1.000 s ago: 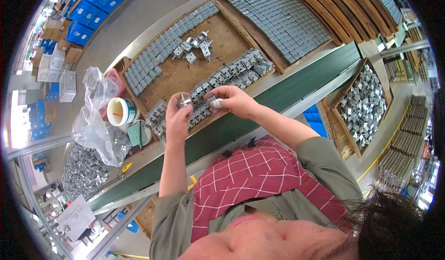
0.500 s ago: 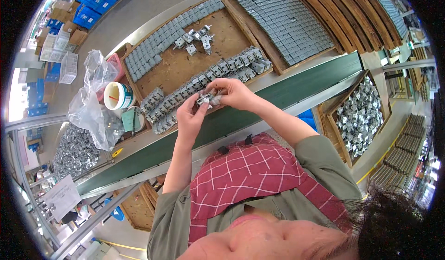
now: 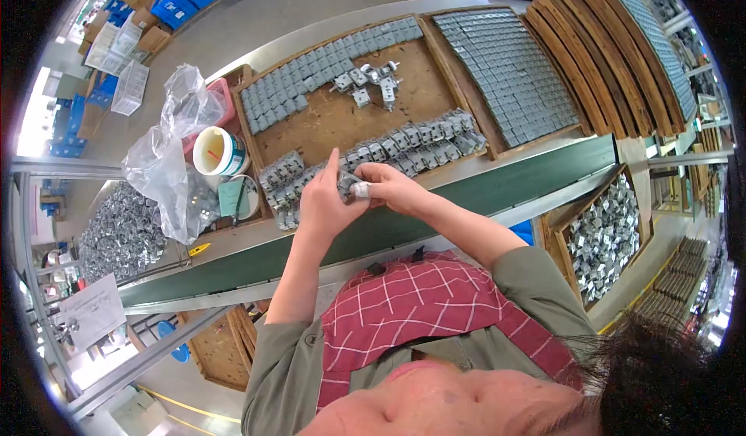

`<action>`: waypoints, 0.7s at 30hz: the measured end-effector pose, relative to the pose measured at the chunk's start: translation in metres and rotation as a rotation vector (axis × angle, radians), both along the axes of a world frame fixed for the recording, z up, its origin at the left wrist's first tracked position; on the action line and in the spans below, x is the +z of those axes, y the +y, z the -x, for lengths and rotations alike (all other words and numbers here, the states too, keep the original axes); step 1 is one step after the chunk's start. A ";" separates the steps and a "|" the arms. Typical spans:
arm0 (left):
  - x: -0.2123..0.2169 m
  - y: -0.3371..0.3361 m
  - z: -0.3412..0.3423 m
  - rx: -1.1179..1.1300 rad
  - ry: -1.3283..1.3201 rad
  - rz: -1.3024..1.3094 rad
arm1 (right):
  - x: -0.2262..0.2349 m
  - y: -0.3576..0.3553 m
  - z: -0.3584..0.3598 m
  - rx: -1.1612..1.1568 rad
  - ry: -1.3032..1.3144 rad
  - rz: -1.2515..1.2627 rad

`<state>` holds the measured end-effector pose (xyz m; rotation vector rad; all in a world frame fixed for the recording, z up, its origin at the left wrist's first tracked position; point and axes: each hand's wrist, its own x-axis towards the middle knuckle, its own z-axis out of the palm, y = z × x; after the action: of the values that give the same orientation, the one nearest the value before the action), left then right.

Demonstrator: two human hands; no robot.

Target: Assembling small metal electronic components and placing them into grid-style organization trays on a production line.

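Observation:
Between my two hands, above the near edge of the wooden tray (image 3: 315,150), is a small silvery metal bracket-like part (image 3: 359,190). My right hand (image 3: 396,191) pinches it from the right with bent fingers. My left hand (image 3: 326,207) closes on its left side, thumb beneath it and index finger stretched upward; its other fingertips are hidden. Just beyond my hands stand rows of assembled metal parts (image 3: 404,142). Farther back in that tray lie a loose cluster of parts (image 3: 381,78) and rows of flat grey pieces (image 3: 284,86).
A green conveyor strip (image 3: 497,176) runs between me and the trays. Leftward are a white tub (image 3: 219,152), a plastic bag (image 3: 155,160) and a metal-parts heap (image 3: 120,230). A full tray (image 3: 505,71), stacked boards (image 3: 598,55) and a parts box (image 3: 606,238) occupy the right.
My left index finger has straightened upward from its earlier bent pinch. Both hands have stayed around the metal part. The whole view has shifted, so the trays appear lower and farther right.

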<state>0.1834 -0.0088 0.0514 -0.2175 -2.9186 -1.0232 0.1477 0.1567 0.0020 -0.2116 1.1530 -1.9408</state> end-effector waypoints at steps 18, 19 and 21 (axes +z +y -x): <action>-0.025 -0.125 0.054 0.258 0.043 -0.317 | 0.028 -0.111 0.122 0.016 1.065 -0.774; -0.030 -0.126 0.065 0.282 0.028 -0.265 | 0.008 -0.115 0.142 -0.054 1.160 -0.839; -0.035 -0.122 0.079 0.245 -0.062 -0.377 | -0.026 -0.122 0.162 -0.098 1.274 -0.958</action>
<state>0.1041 -0.1309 0.0164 0.1837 -2.6413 -1.5190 -0.0144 0.0349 -0.0238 -0.9226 2.7687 -0.9631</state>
